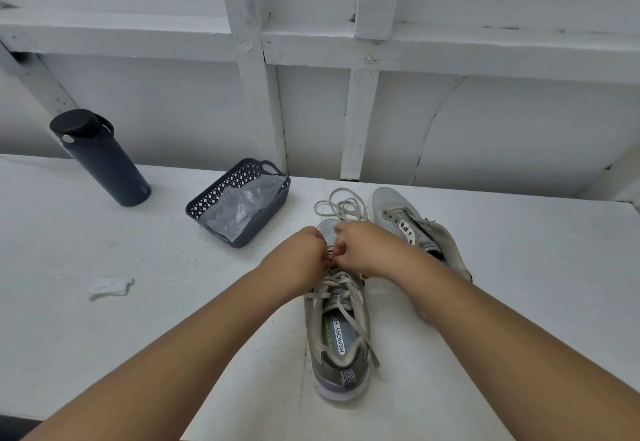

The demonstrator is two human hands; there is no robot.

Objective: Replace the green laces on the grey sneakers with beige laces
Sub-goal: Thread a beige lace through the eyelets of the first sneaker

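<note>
While the white desk (104, 319) is carrying everything, the near grey sneaker (337, 347) is lying lengthwise straight ahead of me, toe pointing away. My left hand (304, 253) and right hand (360, 250) are meeting over its eyelets, both equally near, pinching the flat beige lace (341, 206).

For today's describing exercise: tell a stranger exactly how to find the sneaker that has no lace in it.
Start at the white table by the white wall. Two grey sneakers lie right of the dark basket. Pick the far sneaker, tipped on its side with empty eyelets; the near sneaker under both hands is laced.
</note>
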